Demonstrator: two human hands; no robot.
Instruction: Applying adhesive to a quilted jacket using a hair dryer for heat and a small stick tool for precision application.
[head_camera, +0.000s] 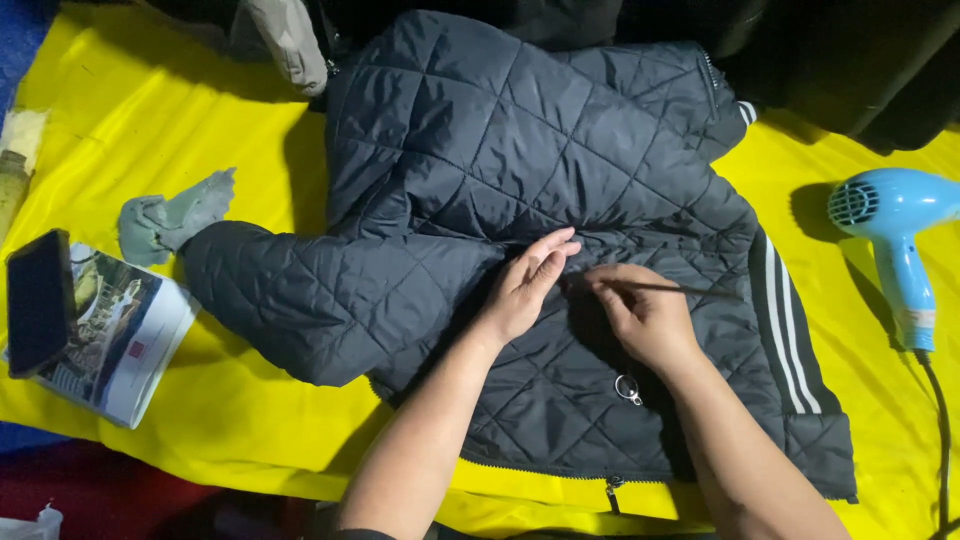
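Got my left hand (525, 285) resting flat and open on the black quilted jacket (520, 160), right hand (645, 315) pinching a thin stick (680, 290), blue hair dryer (895, 235) far right.

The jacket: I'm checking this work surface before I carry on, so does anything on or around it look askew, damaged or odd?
No damage shows on the dark quilted jacket. Odd bits: a crumpled grey-green rag lies loose by the sleeve, and a dark phone sits tilted atop a magazine. The right hand holds a thin stick; the left hand presses the fabric.
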